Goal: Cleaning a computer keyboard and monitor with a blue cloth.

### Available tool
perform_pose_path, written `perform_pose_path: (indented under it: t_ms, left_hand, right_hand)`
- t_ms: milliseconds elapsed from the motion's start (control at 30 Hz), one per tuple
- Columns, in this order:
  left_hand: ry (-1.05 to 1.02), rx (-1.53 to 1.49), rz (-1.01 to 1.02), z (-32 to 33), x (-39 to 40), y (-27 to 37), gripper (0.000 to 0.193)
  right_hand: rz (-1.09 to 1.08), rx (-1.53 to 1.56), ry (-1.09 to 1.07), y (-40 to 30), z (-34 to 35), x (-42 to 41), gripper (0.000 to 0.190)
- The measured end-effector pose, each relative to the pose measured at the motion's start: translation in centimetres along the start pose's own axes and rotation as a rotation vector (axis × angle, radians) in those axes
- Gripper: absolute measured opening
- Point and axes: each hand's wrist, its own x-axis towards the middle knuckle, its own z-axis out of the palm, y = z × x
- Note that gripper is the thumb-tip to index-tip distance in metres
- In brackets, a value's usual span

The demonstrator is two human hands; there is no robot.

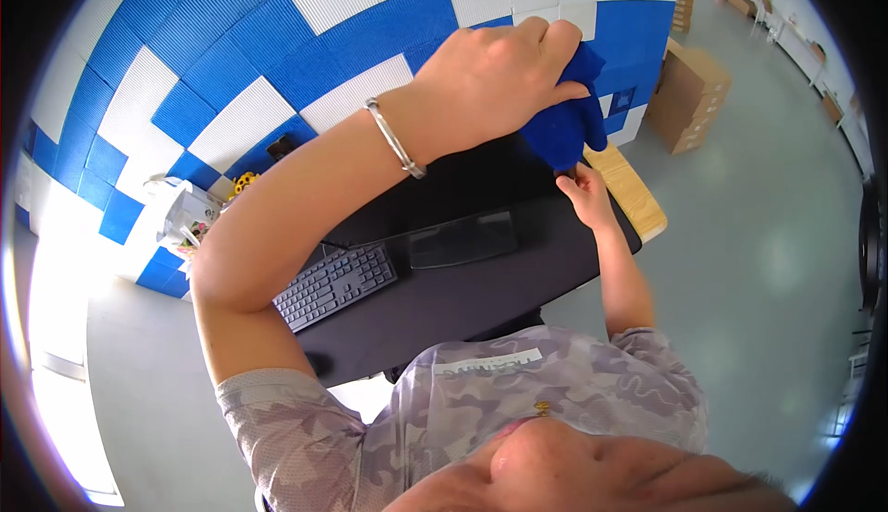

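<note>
A bunched dark blue cloth is gripped in my left hand, which wears a silver bangle at the wrist. The cloth hangs by the right end of a black monitor, and my left forearm crosses over part of that monitor. Just under the cloth, my right hand has its thumb and fingers closed on a dark edge that appears to be the monitor's right side; the exact grip is partly hidden. The glossy monitor base rests on the black desk.
A black keyboard lies on the desk below my left forearm. A blue-and-white panelled wall stands behind the desk. At left are a white appliance and yellow flowers. A yellowish board and cardboard boxes are at right.
</note>
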Motion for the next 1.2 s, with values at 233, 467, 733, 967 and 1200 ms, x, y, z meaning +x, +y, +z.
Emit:
perform_pose_path:
  t_ms: [233,467,733,967,1200]
  left_hand:
    - [-0.142,-0.082,-0.220,1.1,-1.3,-0.4,0.036]
    - [-0.160,0.022,-0.276,1.1,0.7,2.0,0.040]
    - [-0.036,0.050,-0.183,3.0,-0.2,2.6,0.035]
    - [0.002,0.041,-0.286,-0.6,-7.7,-1.5,0.042]
    - [-0.130,0.122,-0.416,-9.1,-20.8,-7.6,0.040]
  right_hand:
    - [0.232,-0.031,0.022,1.2,-2.1,-1.8,0.031]
    - [-0.186,0.282,-0.009,-2.0,-5.5,5.0,0.067]
    - [-0.185,0.253,0.139,-2.6,-4.6,7.1,0.101]
    - [-0.191,0.039,0.207,-2.6,-5.9,8.5,0.094]
    - [-0.142,0.225,0.331,-7.3,-1.7,8.4,0.080]
